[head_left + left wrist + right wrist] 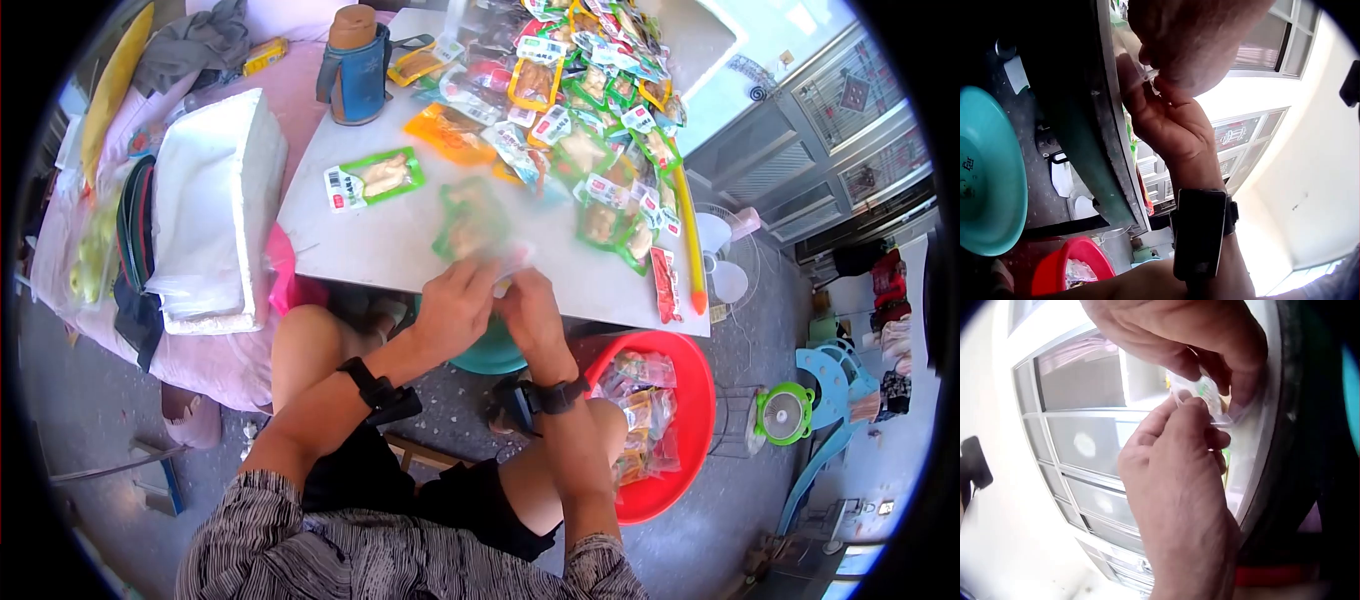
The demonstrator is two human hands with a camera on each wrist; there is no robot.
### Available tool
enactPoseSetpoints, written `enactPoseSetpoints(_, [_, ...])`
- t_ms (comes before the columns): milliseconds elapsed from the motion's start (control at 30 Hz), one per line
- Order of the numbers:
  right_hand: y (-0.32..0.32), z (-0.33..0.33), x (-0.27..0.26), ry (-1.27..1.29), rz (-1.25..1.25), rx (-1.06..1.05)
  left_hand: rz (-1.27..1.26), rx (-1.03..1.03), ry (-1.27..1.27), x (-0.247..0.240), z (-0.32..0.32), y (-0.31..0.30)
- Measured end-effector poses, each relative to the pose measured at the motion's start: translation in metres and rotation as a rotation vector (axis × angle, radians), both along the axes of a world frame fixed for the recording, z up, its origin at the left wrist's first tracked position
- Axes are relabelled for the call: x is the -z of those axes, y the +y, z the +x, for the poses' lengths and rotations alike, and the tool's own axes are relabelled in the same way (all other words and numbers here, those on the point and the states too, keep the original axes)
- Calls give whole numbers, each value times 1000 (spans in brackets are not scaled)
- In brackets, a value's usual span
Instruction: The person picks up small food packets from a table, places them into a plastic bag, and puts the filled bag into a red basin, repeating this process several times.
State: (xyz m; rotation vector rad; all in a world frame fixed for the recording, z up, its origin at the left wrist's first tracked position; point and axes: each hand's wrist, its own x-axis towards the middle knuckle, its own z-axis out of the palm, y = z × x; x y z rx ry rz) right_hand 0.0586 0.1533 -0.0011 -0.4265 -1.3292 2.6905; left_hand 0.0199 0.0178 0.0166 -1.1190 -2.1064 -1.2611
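Note:
Both hands meet over the near edge of the white table (310, 240). My left hand (455, 305) and my right hand (532, 315) pinch a small clear plastic packet (1207, 394) with green print between their fingertips. Fingers cover much of it, so its contents are partly hidden. Just beyond the left fingers lies a green-edged food packet (468, 215), blurred. Farther left on the table is another green-edged packet (385, 175) with pale food inside. A large heap of packets (590, 90) spreads over the far right of the table.
A red basin (695, 450) with packets stands by the right knee. Under the table edge is a teal basin (490, 355). A blue-sleeved bottle (357, 80) stands at the table's far left, a white foam box (200, 215) beside the table. A yellow stick (690, 240) lies along the right edge.

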Motion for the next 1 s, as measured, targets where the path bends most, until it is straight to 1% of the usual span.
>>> enactPoseSetpoints(67, [-5, 0, -23, -174, 399, 48, -16, 4, -6, -1, -2, -3])
enactPoseSetpoints(167, [-5, -1, -38, -340, 925, 84, -43, 15, -26, 0, 1, -4])
enactPoseSetpoints(267, [-10, -3, -45, -314, 971, 98, -74, 31, -40, 1, 4, -4])
enactPoseSetpoints(367, [-6, -9, -16, -166, 381, 65, -50, 33, -12, 0, 5, -4])
enactPoseSetpoints(467, [-14, -16, -17, -20, 249, 59, -26, 35, -2, 3, 3, -7])
enactPoseSetpoints(567, [-16, -15, -33, -211, 530, -32, -38, 44, -26, -3, 2, -11])
enactPoseSetpoints(667, [-3, -13, -16, -131, 645, -209, -47, 41, -58, -6, 2, -14])
enactPoseSetpoints(767, [-17, -22, -19, -229, 829, -113, -21, 34, -14, -3, -2, -15])
enactPoseSetpoints(833, [-14, -30, 1, 39, 1119, -78, 15, 37, 21, -1, 2, -11])
enactPoseSetpoints(867, [-10, -30, 8, 91, 1168, -74, 29, 39, 4, -2, 2, -10])
enactPoseSetpoints(900, [-11, -30, 6, 143, 1217, -68, 43, 42, -16, -3, 2, -11])
enactPoseSetpoints(933, [-12, -29, 1, 111, 1173, -77, 56, 43, -33, -4, 2, -11])
enactPoseSetpoints(967, [-13, -28, -4, 80, 1129, -86, -12, 32, -48, -5, 1, -13])
enactPoseSetpoints(1000, [-13, -25, -8, -14, 1017, -137, -80, 19, -65, -5, 2, -16])
